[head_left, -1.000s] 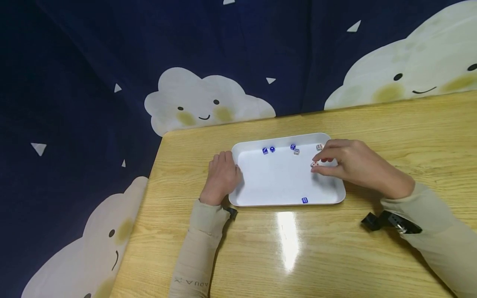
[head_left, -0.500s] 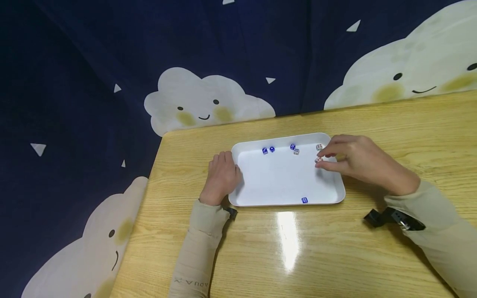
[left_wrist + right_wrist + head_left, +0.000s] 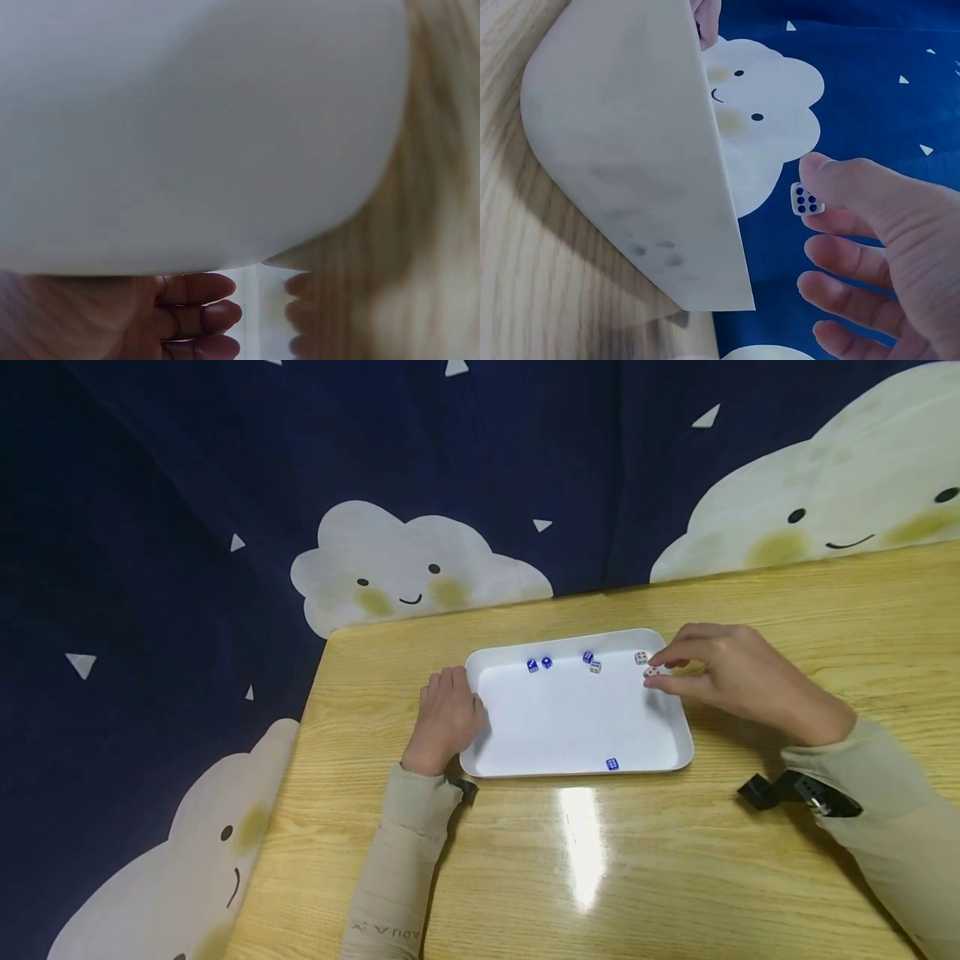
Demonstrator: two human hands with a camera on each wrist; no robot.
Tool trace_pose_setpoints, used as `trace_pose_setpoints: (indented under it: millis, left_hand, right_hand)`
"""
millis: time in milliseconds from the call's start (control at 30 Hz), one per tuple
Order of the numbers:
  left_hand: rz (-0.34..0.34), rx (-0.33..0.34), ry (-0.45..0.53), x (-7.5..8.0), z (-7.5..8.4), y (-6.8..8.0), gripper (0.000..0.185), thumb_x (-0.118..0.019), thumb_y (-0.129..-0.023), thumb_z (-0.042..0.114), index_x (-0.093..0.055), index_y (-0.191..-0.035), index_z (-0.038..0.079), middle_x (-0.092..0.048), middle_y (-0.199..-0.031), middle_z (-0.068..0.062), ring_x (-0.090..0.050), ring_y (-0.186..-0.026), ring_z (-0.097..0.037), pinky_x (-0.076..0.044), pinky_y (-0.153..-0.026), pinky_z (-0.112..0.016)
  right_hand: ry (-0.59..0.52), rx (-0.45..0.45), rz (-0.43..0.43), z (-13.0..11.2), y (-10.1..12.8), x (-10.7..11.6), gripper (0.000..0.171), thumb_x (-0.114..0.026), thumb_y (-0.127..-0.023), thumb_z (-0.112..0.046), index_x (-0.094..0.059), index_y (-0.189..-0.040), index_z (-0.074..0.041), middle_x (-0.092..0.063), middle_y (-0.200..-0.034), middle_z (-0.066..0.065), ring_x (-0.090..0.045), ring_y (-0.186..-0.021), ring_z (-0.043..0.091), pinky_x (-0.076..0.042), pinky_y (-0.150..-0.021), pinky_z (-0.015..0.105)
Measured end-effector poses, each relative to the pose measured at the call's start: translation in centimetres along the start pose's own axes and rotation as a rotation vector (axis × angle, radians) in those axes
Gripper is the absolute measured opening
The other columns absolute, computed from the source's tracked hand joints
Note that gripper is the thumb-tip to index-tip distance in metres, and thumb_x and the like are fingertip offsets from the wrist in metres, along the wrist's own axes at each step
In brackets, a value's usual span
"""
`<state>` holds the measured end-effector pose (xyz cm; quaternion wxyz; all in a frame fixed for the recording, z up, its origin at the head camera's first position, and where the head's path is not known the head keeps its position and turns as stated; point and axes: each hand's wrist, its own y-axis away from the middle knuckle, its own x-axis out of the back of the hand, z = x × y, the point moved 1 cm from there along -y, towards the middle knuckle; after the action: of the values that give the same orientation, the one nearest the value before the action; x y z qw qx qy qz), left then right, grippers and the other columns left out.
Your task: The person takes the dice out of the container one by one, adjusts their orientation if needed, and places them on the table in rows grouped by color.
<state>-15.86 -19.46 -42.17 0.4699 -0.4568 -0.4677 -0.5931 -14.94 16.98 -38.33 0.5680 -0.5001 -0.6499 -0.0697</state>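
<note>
My right hand [image 3: 738, 675] pinches a white die [image 3: 652, 672] between thumb and fingertips, above the right end of a shallow white tray [image 3: 570, 727]. Red pips show on this die in the head view; in the right wrist view the pinched die [image 3: 807, 200] turns a blue-pipped face to the camera. Just beyond it lies another white die [image 3: 641, 657] with red pips. With its thumb at the rim, my left hand [image 3: 447, 717] grips the tray's left edge. Part of that hand [image 3: 199, 319] shows past the tray wall in the left wrist view.
Along the tray's far side lie blue dice [image 3: 532, 666], one beside a white die [image 3: 595, 667]. A lone blue die [image 3: 612, 764] sits near the front rim. The tray stands on a wooden table [image 3: 510, 868] before a dark blue cloud-patterned curtain [image 3: 450, 460].
My right hand has carried the pinched die away from me and to the right, close to the red-pipped die in the far right corner. The left hand has stayed on the tray edge.
</note>
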Motion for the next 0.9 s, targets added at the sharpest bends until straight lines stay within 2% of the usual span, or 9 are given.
trace_pose_setpoints:
  millis: [467, 700, 900]
  left_hand:
    - [0.013, -0.011, 0.011, -0.1, -0.1, 0.1, 0.037, -0.038, -0.102, 0.02, -0.046, -0.129, -0.005, -0.054, -0.117, -0.019, -0.046, -0.105, -0.035, -0.041, -0.092, -0.045]
    - [0.014, -0.014, 0.012, -0.2, -0.1, 0.1, 0.038, -0.037, -0.103, 0.02, -0.046, -0.13, -0.005, -0.054, -0.116, -0.019, -0.046, -0.105, -0.035, -0.04, -0.093, -0.045]
    - [0.014, -0.012, 0.003, -0.2, -0.1, 0.1, 0.037, -0.037, -0.103, 0.02, -0.046, -0.13, -0.005, -0.054, -0.116, -0.019, -0.046, -0.105, -0.035, -0.041, -0.092, -0.045]
  right_hand:
    - [0.016, -0.024, 0.016, 0.9, 0.3, 0.5, 0.02, -0.093, -0.072, -0.018, -0.083, -0.088, -0.016, -0.074, -0.081, -0.005, -0.062, -0.067, 0.007, -0.041, -0.062, 0.009]
    - [0.045, -0.096, -0.018, 1.4, 0.4, 0.5, 0.019, -0.093, -0.073, -0.02, -0.083, -0.089, -0.016, -0.076, -0.084, -0.004, -0.06, -0.069, 0.008, -0.039, -0.061, 0.007]
    - [0.063, -0.132, -0.032, 1.8, 0.5, 0.7, 0.019, -0.092, -0.075, -0.022, -0.083, -0.091, -0.017, -0.077, -0.085, -0.003, -0.06, -0.069, 0.008, -0.042, -0.06, 0.012]
